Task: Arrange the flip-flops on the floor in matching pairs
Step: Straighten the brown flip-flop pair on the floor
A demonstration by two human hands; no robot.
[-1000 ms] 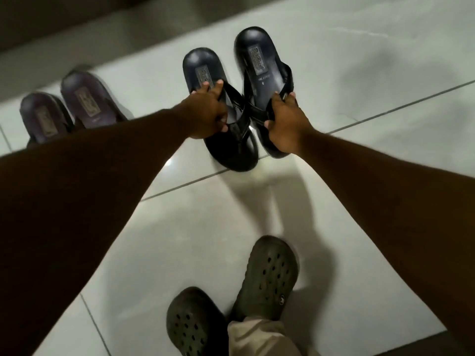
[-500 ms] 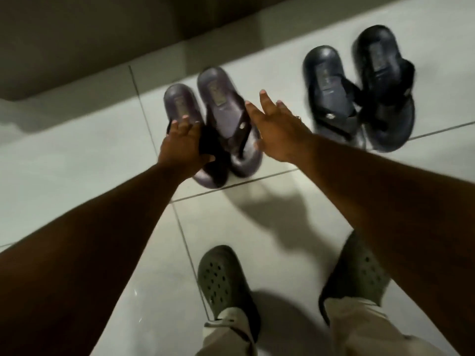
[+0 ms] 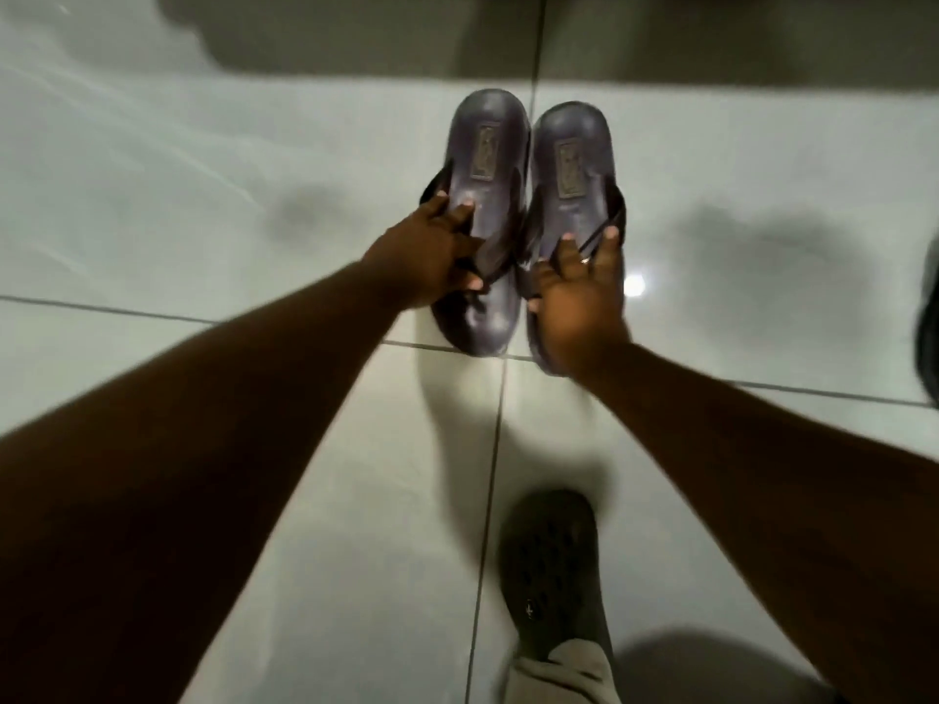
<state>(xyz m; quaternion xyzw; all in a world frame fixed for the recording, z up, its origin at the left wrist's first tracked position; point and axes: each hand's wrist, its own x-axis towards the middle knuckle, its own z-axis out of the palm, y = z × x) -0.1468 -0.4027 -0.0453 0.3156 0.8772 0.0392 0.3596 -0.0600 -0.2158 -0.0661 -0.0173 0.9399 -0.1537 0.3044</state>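
Two purple-grey flip-flops lie side by side on the pale tiled floor, heels pointing away from me. My left hand point(image 3: 429, 256) grips the strap of the left flip-flop point(image 3: 488, 160). My right hand point(image 3: 579, 292) is closed on the strap and toe end of the right flip-flop point(image 3: 569, 165), covering its front. Each sole carries a rectangular label near the heel. A sliver of a black flip-flop point(image 3: 929, 337) shows at the right edge of the frame.
My foot in a dark green perforated clog point(image 3: 554, 576) stands on the tile point(image 3: 355, 500) below the pair, with a beige trouser cuff point(image 3: 559, 678) above it. A dark wall base point(image 3: 355, 38) runs along the top.
Both hands left the black pair and moved to the purple-grey pair. My right hand, open half a second ago, has closed on the right flip-flop. The black pair slid out to the right edge.
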